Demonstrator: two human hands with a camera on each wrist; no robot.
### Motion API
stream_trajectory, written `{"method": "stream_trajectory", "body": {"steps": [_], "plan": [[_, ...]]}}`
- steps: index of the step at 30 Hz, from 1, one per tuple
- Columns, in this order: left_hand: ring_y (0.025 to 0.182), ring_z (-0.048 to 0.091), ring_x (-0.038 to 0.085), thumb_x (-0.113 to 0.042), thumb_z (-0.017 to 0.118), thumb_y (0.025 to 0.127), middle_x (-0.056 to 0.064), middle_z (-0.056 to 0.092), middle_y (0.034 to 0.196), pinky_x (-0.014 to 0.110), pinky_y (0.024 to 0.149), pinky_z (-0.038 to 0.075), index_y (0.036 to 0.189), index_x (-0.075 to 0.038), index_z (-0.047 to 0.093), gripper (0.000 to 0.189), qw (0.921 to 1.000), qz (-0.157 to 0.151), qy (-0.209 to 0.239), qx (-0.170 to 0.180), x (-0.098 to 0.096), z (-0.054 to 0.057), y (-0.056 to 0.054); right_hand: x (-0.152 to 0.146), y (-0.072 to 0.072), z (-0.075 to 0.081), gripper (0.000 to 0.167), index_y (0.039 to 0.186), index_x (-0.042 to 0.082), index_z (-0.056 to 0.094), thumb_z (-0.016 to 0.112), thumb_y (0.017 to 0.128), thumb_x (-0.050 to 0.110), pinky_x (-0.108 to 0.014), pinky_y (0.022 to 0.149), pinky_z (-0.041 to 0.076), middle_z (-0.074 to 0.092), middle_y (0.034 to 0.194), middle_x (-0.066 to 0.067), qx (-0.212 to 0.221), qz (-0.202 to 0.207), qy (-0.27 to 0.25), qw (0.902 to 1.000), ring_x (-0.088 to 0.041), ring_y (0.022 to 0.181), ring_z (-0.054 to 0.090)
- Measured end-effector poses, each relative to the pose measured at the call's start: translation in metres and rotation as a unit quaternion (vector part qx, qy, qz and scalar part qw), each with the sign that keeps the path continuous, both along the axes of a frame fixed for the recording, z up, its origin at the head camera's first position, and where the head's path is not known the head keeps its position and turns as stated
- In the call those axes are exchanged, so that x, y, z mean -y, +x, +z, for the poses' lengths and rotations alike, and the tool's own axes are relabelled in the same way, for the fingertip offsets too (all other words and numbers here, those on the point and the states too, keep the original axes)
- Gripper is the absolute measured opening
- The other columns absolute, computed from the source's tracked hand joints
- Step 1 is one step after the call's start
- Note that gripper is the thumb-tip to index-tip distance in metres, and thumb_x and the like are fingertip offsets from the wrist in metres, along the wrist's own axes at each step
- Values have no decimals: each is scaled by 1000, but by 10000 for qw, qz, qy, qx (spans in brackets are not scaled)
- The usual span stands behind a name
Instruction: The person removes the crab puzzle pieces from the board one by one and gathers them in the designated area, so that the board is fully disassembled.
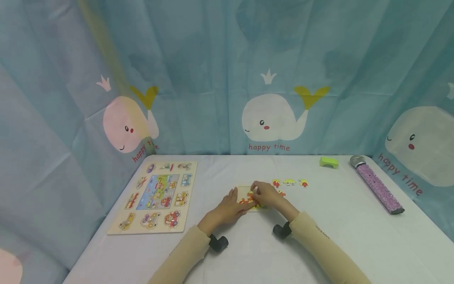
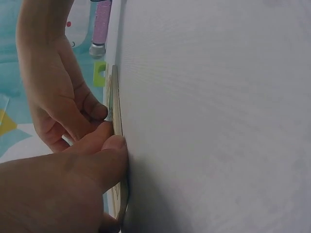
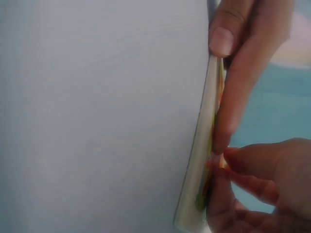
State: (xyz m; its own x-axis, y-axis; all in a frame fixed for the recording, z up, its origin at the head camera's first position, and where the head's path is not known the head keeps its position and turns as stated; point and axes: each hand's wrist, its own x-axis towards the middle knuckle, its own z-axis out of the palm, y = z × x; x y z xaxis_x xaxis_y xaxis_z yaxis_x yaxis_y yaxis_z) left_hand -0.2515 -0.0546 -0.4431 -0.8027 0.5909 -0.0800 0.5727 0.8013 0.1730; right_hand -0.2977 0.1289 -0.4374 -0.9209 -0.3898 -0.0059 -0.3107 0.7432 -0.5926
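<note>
A small wooden puzzle board point(image 1: 241, 190) with orange, yellow and green pieces lies flat on the table between the two hands. My left hand point(image 1: 227, 208) holds its left side, the thumb against the near edge and one finger stretched over the top. Above the board, my right hand point(image 1: 267, 194) pinches a small yellow-orange puzzle piece point(image 1: 250, 194) between thumb and fingers, right beside the left fingertip. Seen edge-on in the right wrist view, the board point(image 3: 194, 194) hides most of its surface. Fingers cover much of the pinched piece.
Loose puzzle pieces point(image 1: 290, 182) lie in a row behind the right hand, and an orange piece point(image 1: 281, 193) sits beside it. A large wooden vehicle puzzle point(image 1: 191, 197) is on the left. A green block point(image 1: 328, 162) and a glittery purple microphone point(image 1: 377, 187) lie at the right.
</note>
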Motion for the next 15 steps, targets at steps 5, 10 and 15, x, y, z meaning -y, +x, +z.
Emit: {"method": "stream_trajectory", "body": {"steps": [5,10,15], "plan": [[135,18,49,-31,44,97,36,17,145,55,105,30,137,-39,40,41,9999,34,72,131,0,-2,0,-2,2,0,20,104,2,56,61,85,7,-24,52,43,61,68,-3,-89,166,-208,9996,-11,55,51],[135,19,49,-33,43,97,36,16,145,53,106,29,137,-40,40,41,9999,41,29,99,-1,-3,-1,-4,4,2,19,102,7,58,62,84,5,-25,58,47,65,87,-9,-245,75,-474,9985,-12,68,57],[136,18,47,-33,43,97,34,17,146,52,107,29,137,-41,39,41,9999,97,22,98,-1,-1,-1,-6,-1,2,11,95,11,64,62,86,8,-24,59,45,66,87,-6,-254,-134,-780,9965,-13,67,53]]}}
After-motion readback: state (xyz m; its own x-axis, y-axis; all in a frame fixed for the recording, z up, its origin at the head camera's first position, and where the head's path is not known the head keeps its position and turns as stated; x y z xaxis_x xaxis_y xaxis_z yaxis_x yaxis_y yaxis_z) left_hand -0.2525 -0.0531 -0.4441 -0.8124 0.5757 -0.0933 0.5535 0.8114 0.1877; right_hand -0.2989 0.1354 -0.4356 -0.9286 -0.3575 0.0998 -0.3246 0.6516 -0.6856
